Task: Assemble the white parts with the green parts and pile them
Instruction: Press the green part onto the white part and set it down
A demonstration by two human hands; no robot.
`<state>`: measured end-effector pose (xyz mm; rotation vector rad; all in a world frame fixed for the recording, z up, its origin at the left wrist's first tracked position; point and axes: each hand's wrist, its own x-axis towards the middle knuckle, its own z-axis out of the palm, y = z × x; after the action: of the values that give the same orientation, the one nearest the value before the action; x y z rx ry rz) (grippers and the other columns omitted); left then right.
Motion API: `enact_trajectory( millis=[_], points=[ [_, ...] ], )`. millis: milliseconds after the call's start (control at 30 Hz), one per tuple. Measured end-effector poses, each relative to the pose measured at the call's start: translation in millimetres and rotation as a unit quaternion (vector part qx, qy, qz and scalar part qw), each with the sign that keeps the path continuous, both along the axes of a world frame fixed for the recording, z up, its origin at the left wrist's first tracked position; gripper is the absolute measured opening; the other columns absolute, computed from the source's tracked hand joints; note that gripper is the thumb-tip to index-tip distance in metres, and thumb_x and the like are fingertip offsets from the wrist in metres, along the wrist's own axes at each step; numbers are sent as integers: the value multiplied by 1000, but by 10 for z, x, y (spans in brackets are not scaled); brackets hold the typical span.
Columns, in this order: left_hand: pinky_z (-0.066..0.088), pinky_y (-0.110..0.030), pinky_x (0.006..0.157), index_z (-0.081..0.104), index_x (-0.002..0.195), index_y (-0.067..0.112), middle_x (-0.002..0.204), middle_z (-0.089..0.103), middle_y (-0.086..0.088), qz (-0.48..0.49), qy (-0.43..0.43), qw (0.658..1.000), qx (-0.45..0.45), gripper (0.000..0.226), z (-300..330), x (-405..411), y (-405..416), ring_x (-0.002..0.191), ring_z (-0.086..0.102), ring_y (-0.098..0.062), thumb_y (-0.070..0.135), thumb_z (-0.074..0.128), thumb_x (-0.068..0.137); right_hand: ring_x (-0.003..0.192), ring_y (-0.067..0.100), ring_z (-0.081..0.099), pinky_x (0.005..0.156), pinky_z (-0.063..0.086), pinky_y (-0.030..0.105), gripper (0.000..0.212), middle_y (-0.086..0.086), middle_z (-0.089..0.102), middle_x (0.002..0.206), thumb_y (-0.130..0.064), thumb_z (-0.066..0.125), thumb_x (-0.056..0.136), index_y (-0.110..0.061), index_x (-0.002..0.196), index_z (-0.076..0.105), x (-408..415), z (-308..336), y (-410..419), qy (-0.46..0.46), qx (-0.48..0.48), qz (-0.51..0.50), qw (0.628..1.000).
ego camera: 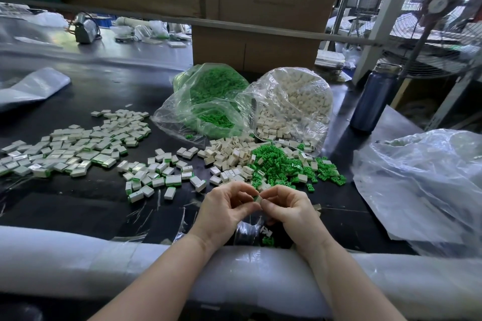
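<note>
My left hand (226,210) and my right hand (285,207) meet fingertip to fingertip above the near table edge, both pinching one small white part with a green part (257,198) between them. Just beyond my hands lie a loose heap of white parts (229,157) and a heap of green parts (283,165). Assembled white-and-green pieces are spread in a wide pile (75,146) at the left and a smaller group (156,174) nearer the middle. Two open clear bags hold more green parts (211,101) and white parts (300,101).
A dark blue bottle (371,99) stands at the right. A large crumpled clear plastic bag (427,187) covers the right side. Cardboard boxes (255,52) rise behind the bags. White foam padding (78,263) lines the near table edge. A fan (440,5) stands at the far right.
</note>
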<state>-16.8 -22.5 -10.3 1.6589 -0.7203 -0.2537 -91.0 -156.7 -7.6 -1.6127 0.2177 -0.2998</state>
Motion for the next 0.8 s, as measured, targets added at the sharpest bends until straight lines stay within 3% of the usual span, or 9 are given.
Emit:
enact_trajectory(
  millis=[533,733,800],
  points=[
    [53,-20,66,60,75,21,69,61,4,-27,-14,999,36,20,27,-7,-1,63,58,-7,6,73,75,56,13,55,55,47,22,25,3,63,60,5,63,82,-13,67,70,-2,-7,-12,24,3,-3,1000],
    [56,-31,72,61,76,25,76,64,0,-19,-36,999,36,21,1,-3,-3,74,64,-23,9,74,75,57,13,54,55,47,22,21,3,63,61,5,62,82,-10,70,69,0,6,0,29,9,-8,1000],
    [56,-30,71,61,75,26,74,64,3,-13,-40,998,38,21,-1,-4,-2,71,63,-20,10,75,74,56,13,53,55,46,22,20,4,62,60,6,62,82,-9,71,69,-2,11,6,27,16,-12,999]
  ],
)
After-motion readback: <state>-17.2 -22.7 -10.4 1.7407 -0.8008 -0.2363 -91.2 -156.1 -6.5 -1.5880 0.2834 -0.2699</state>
